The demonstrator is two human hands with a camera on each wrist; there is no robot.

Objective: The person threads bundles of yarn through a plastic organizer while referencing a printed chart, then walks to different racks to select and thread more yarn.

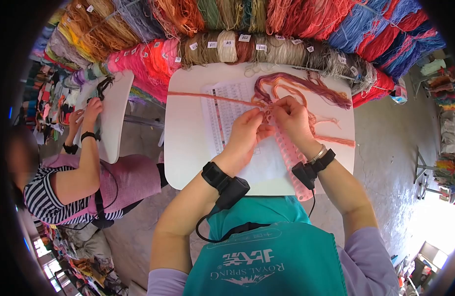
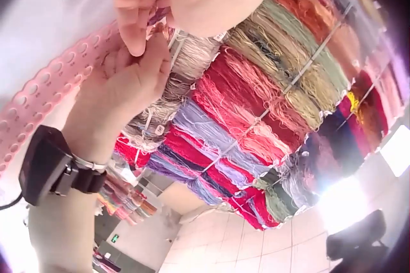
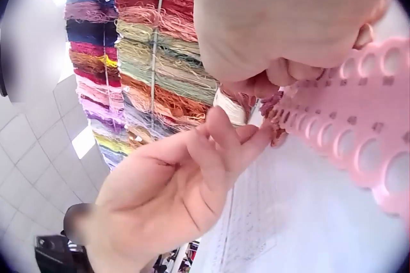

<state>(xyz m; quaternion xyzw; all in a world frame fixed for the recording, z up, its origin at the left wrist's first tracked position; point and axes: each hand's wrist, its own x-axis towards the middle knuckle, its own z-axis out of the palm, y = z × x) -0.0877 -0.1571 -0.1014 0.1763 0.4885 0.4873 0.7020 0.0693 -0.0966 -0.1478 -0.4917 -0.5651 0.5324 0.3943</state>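
A pink strip (image 1: 291,165) with rows of holes and printed numbers slants from the table's front edge up to both hands. At its far end, my left hand (image 1: 244,138) pinches peach-orange thread (image 1: 212,96) between thumb and fingers. Close against it, my right hand (image 1: 293,122) pinches thread at the same end, fingertips nearly meeting the left ones. In the right wrist view, a small reddish-purple tuft of thread (image 3: 271,103) shows between the fingers at the strip's narrow end. The exact knot or loop is hidden by the fingertips.
A purple and orange skein (image 1: 311,86) lies behind the hands on the white table (image 1: 185,163). Beneath the hands is a printed chart (image 1: 220,116). Racks of coloured thread hanks (image 1: 247,47) line the back. At left, another person (image 1: 84,172) works at a second table.
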